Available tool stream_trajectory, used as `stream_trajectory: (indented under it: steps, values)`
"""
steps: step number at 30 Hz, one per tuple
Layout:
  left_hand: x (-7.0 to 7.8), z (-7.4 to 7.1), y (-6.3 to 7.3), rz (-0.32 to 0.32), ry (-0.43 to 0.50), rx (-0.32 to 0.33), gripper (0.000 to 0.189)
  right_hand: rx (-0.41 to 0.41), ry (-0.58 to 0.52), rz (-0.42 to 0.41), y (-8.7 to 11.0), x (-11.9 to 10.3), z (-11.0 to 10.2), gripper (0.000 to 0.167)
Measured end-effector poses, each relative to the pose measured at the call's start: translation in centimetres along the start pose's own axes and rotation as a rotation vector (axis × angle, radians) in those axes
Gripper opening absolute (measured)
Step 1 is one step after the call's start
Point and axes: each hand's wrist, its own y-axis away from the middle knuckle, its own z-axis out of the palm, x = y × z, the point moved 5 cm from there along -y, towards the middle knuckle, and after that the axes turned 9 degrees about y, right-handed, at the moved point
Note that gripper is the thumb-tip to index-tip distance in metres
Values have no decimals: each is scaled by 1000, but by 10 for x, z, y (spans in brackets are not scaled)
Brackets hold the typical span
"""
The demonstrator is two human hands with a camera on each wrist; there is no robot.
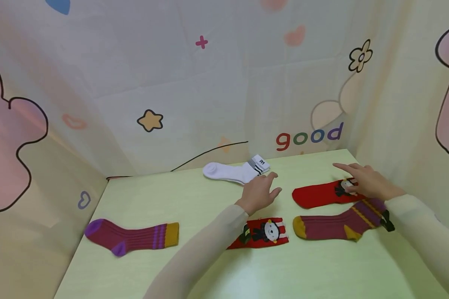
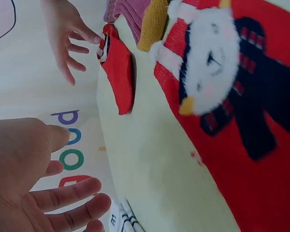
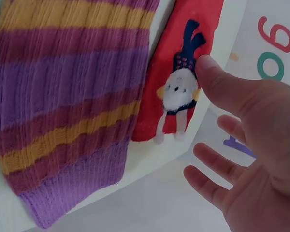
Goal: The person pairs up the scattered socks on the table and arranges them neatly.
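My left hand [image 1: 257, 193] hovers with loosely spread fingers and holds nothing, beside the cuff of a white sock [image 1: 228, 172] with black stripes. Under the left wrist lies a red sock [image 1: 254, 241] with a fluffy white bear; the sleeve hides its toe end. My right hand [image 1: 374, 182], its fingers parted around nothing, is over the cuff end of a second red bear sock [image 1: 314, 196]. In the right wrist view, that hand's thumb overlaps the edge of this sock [image 3: 159, 72]. Just in front of it lies a maroon sock [image 1: 325, 227] with mustard toe and heel.
Another maroon sock [image 1: 138, 238], with purple toe and heel and a mustard cuff, lies flat at the left of the pale green table [image 1: 321, 270]. A printed curtain [image 1: 209, 91] encloses the table at the back and both sides.
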Motion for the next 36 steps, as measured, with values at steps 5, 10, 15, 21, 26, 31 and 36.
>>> stream_trajectory:
  steps: [5, 10, 15, 21, 26, 31, 36]
  values:
    - [11, 9, -9, -21, 7, -16, 50, -57, -21, 58, 2, 8, 5, 83]
    - [19, 22, -18, -72, -5, -26, 53, -67, -7, 78, 4, 16, 5, 79]
    - [27, 37, -25, -119, -25, -44, 56, -75, -14, 83, 5, 20, 9, 77]
    - [33, 53, -36, -159, -66, -70, 54, -77, -19, 88, 5, 24, 16, 74]
    - [40, 61, -43, -177, -92, -75, 47, -80, -28, 102, 7, 27, 19, 72]
    - [45, 68, -45, -204, -128, -94, 48, -78, -20, 108, 8, 28, 21, 70]
    - [50, 73, -48, -207, -146, -93, 49, -72, -12, 113, 7, 27, 22, 69]
